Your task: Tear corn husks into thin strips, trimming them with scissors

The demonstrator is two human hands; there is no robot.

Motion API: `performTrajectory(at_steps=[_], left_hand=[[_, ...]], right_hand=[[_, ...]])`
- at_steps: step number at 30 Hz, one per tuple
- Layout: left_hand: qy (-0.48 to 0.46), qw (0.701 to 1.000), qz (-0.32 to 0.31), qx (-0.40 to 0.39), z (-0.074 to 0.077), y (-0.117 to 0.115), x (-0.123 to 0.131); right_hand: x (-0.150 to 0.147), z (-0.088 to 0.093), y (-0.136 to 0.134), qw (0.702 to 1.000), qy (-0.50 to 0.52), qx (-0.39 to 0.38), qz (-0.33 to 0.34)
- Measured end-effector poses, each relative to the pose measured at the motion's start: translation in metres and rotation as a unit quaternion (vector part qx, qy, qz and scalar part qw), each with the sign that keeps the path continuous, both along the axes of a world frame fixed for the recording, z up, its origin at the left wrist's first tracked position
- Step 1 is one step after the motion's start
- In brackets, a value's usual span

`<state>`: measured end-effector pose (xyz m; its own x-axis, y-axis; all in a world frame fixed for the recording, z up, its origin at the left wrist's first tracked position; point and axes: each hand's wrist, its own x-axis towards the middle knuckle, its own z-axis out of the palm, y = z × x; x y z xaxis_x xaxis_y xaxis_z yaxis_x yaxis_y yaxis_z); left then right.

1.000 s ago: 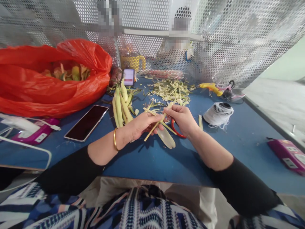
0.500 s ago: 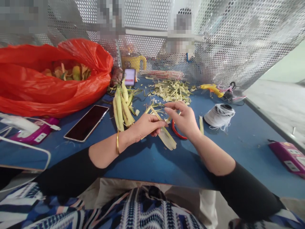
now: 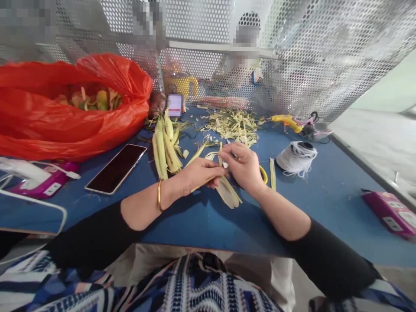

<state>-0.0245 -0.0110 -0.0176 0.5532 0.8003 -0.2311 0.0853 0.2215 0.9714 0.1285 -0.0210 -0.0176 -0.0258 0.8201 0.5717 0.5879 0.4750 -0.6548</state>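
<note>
My left hand (image 3: 204, 172), a gold bangle on its wrist, is closed on pale corn husk strips (image 3: 227, 193); a wide piece hangs out below the fingertips. A thin strip also pokes out under that hand. Just beside it, my right hand (image 3: 242, 164) pinches a narrow husk strip (image 3: 221, 151) upright between thumb and fingers. A yellow loop (image 3: 264, 174), which looks like a scissors handle, shows partly behind my right hand. Left of the hands lie whole pieces of corn husk (image 3: 164, 147).
Husk scraps (image 3: 235, 125) are piled at the back. A red plastic bag (image 3: 58, 130) stands left, behind a phone (image 3: 117, 168). To the right are a white thread spool (image 3: 297, 157), a yellow glue gun (image 3: 287, 122) and a purple power strip (image 3: 391, 212). A perforated screen (image 3: 208, 26) borders the table.
My right hand has shifted slightly left, and the strip there now stands upright. The red loop is hidden and a yellow one shows. The husk in my left hand has tilted slightly.
</note>
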Motion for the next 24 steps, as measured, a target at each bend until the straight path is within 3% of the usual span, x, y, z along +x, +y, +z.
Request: performTrajectory(at_steps=[3,5,8,10,16,20,24], left_hand=[[-0.055,0.994,0.07,-0.056,-0.002,0.007,-0.003],[-0.079,0.989,0.103,-0.07,-0.004,0.012,-0.004],[-0.095,0.985,0.126,-0.065,-0.005,0.016,-0.005],[-0.098,0.984,0.134,-0.062,-0.006,0.016,-0.005],[-0.089,0.982,0.152,-0.071,-0.008,0.015,-0.003],[-0.147,0.981,0.071,-0.104,0.001,0.02,-0.011],[-0.209,0.969,0.012,-0.132,0.008,0.03,-0.021]], right_hand=[[0.008,0.007,0.004,0.996,0.035,-0.009,-0.086],[0.012,0.01,0.006,0.991,0.036,-0.078,-0.103],[0.011,0.01,0.005,0.979,-0.022,-0.204,-0.015],[0.008,0.008,0.002,0.97,-0.065,-0.232,0.031],[0.007,0.004,0.0,0.974,-0.155,-0.167,0.015],[0.013,0.004,0.005,0.988,-0.131,-0.085,-0.012],[0.022,0.012,0.009,0.994,-0.104,-0.013,0.006]])
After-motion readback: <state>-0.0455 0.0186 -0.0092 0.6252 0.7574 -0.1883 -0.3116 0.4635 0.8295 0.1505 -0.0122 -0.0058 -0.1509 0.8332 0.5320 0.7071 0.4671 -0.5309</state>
